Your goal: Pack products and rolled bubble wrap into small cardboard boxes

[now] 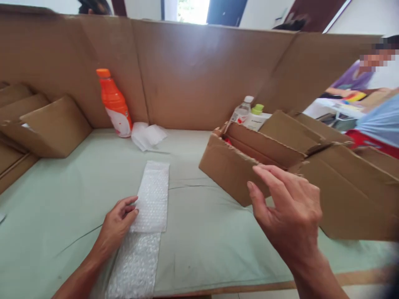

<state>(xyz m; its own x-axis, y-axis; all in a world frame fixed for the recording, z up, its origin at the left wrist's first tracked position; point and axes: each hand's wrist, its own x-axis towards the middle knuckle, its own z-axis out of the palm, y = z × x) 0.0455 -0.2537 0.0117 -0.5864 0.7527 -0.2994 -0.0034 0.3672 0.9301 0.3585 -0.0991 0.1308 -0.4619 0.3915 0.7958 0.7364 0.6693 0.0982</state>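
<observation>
A flat strip of bubble wrap (152,195) lies on the pale green table cover, with a second, crinkled piece of bubble wrap (137,265) below it toward the near edge. My left hand (120,218) touches the strip's left edge, its fingers loosely bent and the thumb apart from the index finger. On the other side, my right hand (286,203) is raised in front of an open cardboard box (230,166). Its thumb and fingers are apart, with nothing between them. Something red shows inside that box; the rest of its contents is hidden.
An orange bottle (115,104) and white crumpled sheets (148,136) stand by the cardboard wall (193,74). Cardboard boxes (59,124) fill the left; more boxes (355,191) are at right. Behind them are a clear bottle (241,111) and a green-capped bottle (257,118). People are beyond.
</observation>
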